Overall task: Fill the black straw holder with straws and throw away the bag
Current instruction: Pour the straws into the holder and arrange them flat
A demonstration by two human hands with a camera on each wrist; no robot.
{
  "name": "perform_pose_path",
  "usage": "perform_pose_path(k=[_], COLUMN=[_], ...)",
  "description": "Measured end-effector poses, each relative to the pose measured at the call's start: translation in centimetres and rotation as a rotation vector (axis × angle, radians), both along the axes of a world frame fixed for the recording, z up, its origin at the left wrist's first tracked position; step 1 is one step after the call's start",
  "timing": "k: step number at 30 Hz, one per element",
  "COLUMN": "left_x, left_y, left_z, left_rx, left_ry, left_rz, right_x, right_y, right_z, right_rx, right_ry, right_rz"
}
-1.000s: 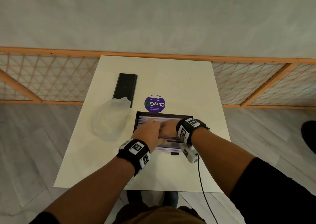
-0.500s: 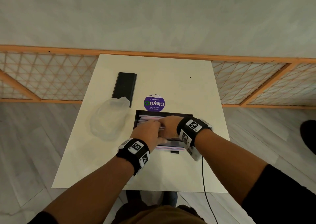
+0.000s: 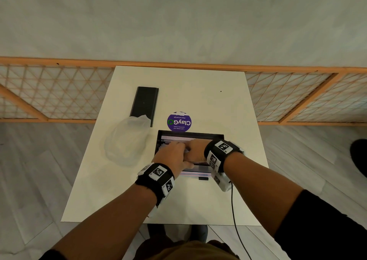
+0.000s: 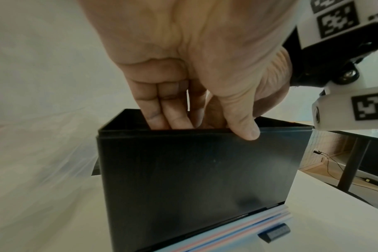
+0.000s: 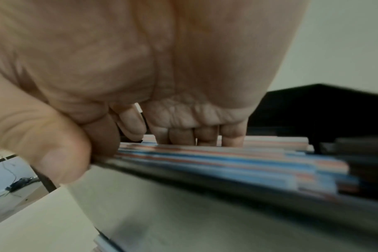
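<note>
both hands in the black straw holder on the white table

the straw holder (image 3: 190, 136) is an open-topped black box at the near middle of the table (image 3: 198, 204), full of flat-lying straws (image 5: 216, 158) striped white, pink and blue, a few poking out at its near base. the left hand (image 3: 171, 157) reaches in, fingers straight and together, thumb on the near wall; the right hand (image 3: 196, 150) presses straight fingers on the straws. left of the holder lies the crumpled clear bag (image 3: 127, 140); beyond it a black lid (image 3: 145, 102), and a purple sticker (image 3: 179, 122) just past the holder.
</note>
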State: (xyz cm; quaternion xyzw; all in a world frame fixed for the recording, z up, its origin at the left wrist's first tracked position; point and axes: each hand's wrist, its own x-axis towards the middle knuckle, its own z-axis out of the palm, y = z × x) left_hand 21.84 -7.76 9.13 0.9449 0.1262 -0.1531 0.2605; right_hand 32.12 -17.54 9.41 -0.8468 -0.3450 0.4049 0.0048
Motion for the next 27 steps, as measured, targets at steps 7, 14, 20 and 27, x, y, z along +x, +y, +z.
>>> perform_pose_path(k=[7, 14, 20, 27], left_x=[0.2, 0.5, 0.6, 0.7], left_y=[0.0, 0.2, 0.2, 0.3], left_z=[-0.1, -0.3, -0.2, -0.1], left_rx=[0.027, 0.030, -0.034, -0.005], left_ry=[0.015, 0.030, 0.059, 0.098], left_rz=[0.005, -0.008, 0.024, 0.012], right_x=[0.0, 0.2, 0.8, 1.0], right_y=[0.7, 0.3, -0.8, -2.0], right_z=[0.0, 0.7, 1.0, 0.0], right_rx=[-0.004, 0.037, 0.080, 0.085], right_ry=[0.046, -0.056, -0.210, -0.052], right_rz=[-0.035, 0.058, 0.066, -0.130])
